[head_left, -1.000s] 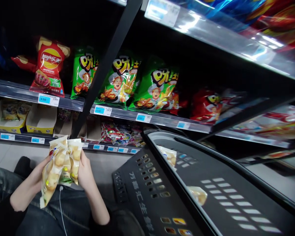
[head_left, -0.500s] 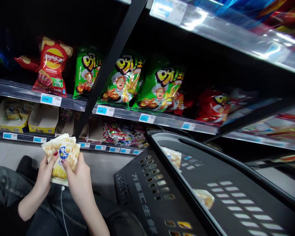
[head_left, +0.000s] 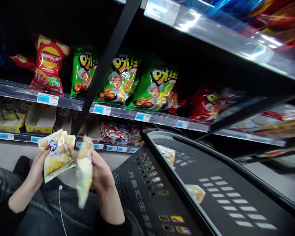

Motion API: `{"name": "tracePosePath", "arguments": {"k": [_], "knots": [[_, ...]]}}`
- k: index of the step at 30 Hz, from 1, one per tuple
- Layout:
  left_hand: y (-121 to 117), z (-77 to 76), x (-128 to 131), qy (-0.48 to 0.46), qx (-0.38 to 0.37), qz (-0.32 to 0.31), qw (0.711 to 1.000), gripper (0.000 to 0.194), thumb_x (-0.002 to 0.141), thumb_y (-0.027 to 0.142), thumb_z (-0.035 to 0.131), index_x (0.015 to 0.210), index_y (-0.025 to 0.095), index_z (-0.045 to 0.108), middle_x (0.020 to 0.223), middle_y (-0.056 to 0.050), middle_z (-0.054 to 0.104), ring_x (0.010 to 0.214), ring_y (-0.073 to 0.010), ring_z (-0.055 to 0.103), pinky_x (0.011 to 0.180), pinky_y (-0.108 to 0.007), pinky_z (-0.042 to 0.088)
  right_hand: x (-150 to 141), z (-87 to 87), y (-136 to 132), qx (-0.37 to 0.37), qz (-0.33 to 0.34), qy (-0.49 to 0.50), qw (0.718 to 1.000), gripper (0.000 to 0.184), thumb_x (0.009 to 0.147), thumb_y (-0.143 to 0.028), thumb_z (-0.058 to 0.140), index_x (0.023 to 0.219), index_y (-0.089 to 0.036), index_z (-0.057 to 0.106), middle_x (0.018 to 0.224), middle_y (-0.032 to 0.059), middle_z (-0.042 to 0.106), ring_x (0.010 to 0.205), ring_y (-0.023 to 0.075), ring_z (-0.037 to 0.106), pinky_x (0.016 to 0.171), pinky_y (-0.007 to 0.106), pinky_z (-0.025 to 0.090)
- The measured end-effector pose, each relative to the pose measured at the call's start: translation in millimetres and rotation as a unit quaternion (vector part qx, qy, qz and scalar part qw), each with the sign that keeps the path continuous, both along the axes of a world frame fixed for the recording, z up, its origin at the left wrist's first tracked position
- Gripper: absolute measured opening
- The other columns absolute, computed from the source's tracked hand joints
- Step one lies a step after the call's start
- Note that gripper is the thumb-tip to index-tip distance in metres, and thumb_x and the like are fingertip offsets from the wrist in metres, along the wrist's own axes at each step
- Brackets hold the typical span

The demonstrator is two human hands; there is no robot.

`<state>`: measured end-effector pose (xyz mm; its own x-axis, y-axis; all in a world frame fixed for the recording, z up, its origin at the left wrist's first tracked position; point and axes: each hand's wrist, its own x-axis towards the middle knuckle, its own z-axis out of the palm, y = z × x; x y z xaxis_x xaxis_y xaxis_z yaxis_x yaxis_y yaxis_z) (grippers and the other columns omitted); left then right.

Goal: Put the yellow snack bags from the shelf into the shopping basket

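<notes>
So here's the shelf rack (head_left: 104,62), the biggest thing before me, dark and tilted across my view. Next in size, the grey shopping basket (head_left: 172,200) stands on my right, two pale snack packets (head_left: 197,194) showing inside it, one above the other in view.

Up on the middle shelf, three green snack bags (head_left: 153,91) stand upright, the first just beside a red Lay's bag (head_left: 48,65); a blurrier red bag (head_left: 205,105) sits farther right. Below them, two yellow-edged cartons (head_left: 40,119) rest on the bottom shelf, the left one holding small packs (head_left: 9,109).

Now my grips, over my lap: the left grip (head_left: 36,168) is closed on a cream packet (head_left: 57,159) with a blue logo, thumb with its red nail pressed on the front, and what looks like another packet's edge peeking out behind. The right grip (head_left: 103,172) pinches a second cream packet (head_left: 84,168), turned nearly edge-on and blurred, just beside the first.

Smallest of all, blue-and-white price tags (head_left: 48,98) line the shelf edges, and a thin white cable (head_left: 60,206) hangs below the packets.
</notes>
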<state>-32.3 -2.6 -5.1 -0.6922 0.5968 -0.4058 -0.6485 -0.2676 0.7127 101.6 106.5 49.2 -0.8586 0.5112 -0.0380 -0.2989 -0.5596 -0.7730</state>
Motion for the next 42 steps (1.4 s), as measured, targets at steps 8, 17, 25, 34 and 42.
{"name": "tracePosePath", "arguments": {"k": [8, 17, 25, 34, 42], "knots": [[-2.0, 9.6, -2.2, -0.07, -0.001, 0.001, 0.998, 0.033, 0.077, 0.02, 0.058, 0.11, 0.014, 0.061, 0.095, -0.009, 0.072, 0.09, -0.0264, 0.066, 0.081, -0.035, 0.054, 6.3, -14.0, 5.5, -0.099, 0.157, 0.227, 0.956, 0.025, 0.077, -0.04, 0.059, 0.073, -0.024, 0.041, 0.038, -0.0145, 0.039, 0.018, 0.0005, 0.01, 0.021, 0.01, 0.014], [-5.9, 16.7, -4.2, -0.12, 0.015, -0.015, 0.993, 0.038, 0.08, 0.021, 0.053, 0.117, 0.014, 0.058, 0.091, -0.009, 0.073, 0.093, -0.0271, 0.065, 0.085, -0.036, 0.051, 8.5, -13.0, 6.5, -0.12, 0.172, 0.29, 0.934, 0.015, 0.084, -0.033, 0.05, 0.078, -0.022, 0.042, 0.045, -0.012, 0.043, 0.021, -0.0006, 0.015, 0.025, 0.008, 0.018], [-12.0, 16.8, -2.1, -0.157, 0.087, -0.047, 0.983, 0.039, 0.08, 0.012, 0.05, 0.119, 0.014, 0.056, 0.083, -0.006, 0.074, 0.086, -0.0238, 0.067, 0.086, -0.032, 0.05, 10.4, -7.8, 14.9, -0.24, 0.057, 0.286, 0.926, 0.021, 0.094, -0.023, 0.032, 0.081, -0.018, 0.048, 0.049, -0.0095, 0.04, 0.027, -0.0029, 0.03, 0.029, 0.007, 0.012], [-12.5, 15.8, -0.9, -0.154, 0.059, -0.048, 0.985, 0.021, 0.081, 0.012, 0.048, 0.088, 0.013, 0.068, 0.07, -0.006, 0.074, 0.082, -0.0239, 0.069, 0.08, -0.032, 0.054, 11.8, -7.4, 15.5, -0.261, 0.02, 0.259, 0.93, 0.026, 0.095, -0.023, 0.029, 0.081, -0.018, 0.051, 0.05, -0.0096, 0.037, 0.028, -0.0027, 0.029, 0.031, 0.008, 0.017], [-16.8, 18.4, 0.1, -0.146, 0.079, -0.062, 0.984, 0.035, 0.085, 0.016, 0.038, 0.112, 0.014, 0.059, 0.078, -0.007, 0.074, 0.083, -0.0243, 0.069, 0.078, -0.034, 0.054, 5.9, -7.7, 12.7, -0.182, -0.016, 0.189, 0.965, 0.026, 0.093, -0.027, 0.034, 0.079, -0.017, 0.053, 0.049, -0.0089, 0.034, 0.035, 0.0016, 0.034, 0.038, 0.01, 0.031]]}}
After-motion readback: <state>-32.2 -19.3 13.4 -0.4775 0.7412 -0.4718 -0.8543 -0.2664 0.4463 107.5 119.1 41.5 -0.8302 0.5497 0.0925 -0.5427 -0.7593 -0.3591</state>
